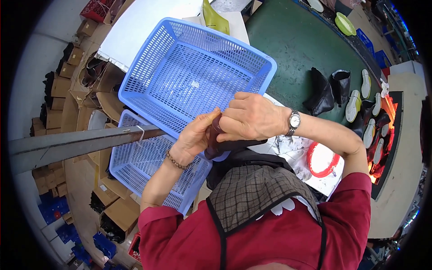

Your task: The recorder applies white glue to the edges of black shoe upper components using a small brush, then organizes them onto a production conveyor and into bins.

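Note:
Close in front of my body, both hands hold a dark brown leather piece (213,140), which looks like a boot upper, though much of it is hidden. My left hand (194,135) pinches its left side between thumb and fingers. Curled over its top and right side is my right hand (251,118), the fingers closed. A black part (238,145) shows beneath my right hand; whether it belongs to the same piece I cannot tell. Just beyond my hands sits a blue plastic basket (203,76), with a small pale scrap on its bottom.
A second blue basket (146,155) sits lower left, under a grey metal bar (85,144). Right of me is a red-rimmed tub (310,157) with white contents. Black boots (320,92) and several pale-soled shoes stand on the green belt (281,49), near a glowing orange heater (390,135).

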A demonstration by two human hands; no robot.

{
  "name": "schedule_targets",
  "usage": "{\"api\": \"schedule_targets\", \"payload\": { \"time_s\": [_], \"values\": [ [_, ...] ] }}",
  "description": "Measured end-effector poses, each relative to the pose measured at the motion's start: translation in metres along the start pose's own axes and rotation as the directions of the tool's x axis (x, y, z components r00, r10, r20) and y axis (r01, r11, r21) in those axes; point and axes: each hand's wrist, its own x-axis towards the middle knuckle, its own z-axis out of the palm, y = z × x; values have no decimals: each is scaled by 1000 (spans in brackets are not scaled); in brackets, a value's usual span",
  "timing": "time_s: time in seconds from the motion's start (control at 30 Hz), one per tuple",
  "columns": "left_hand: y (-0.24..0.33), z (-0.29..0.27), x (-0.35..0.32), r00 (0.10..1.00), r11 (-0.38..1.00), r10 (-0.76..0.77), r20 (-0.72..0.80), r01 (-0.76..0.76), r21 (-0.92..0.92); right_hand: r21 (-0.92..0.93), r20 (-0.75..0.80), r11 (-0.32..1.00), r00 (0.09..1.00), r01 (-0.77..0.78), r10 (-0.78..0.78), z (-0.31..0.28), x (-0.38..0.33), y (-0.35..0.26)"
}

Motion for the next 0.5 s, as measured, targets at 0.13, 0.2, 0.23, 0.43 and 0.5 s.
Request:
{"api": "schedule_targets", "payload": {
  "time_s": [0.13, 0.2, 0.23, 0.43, 0.5],
  "values": [
    [3, 7, -7, 990, 989, 138, -25, -137, 58, 19, -41, 993, 992, 117, -116, -3, 10, 15],
    [12, 3, -10, 915, 888, 404, 4, -393, 238, -61, 68, 996, 996, 67, -63, -15, 12, 28],
    [10, 7, -12, 912, 885, 410, 6, -399, 240, -65, 67, 995, 995, 73, -68, -24, 17, 30],
    [-3, 2, -18, 924, 889, 356, -140, -381, -253, -413, 229, 885, 965, 216, -128, -41, 28, 13],
    [-14, -14, -12, 946, 899, 301, -120, -324, -297, -451, 281, 854, 949, 259, -140, -39, 31, 3]
  ]
}}
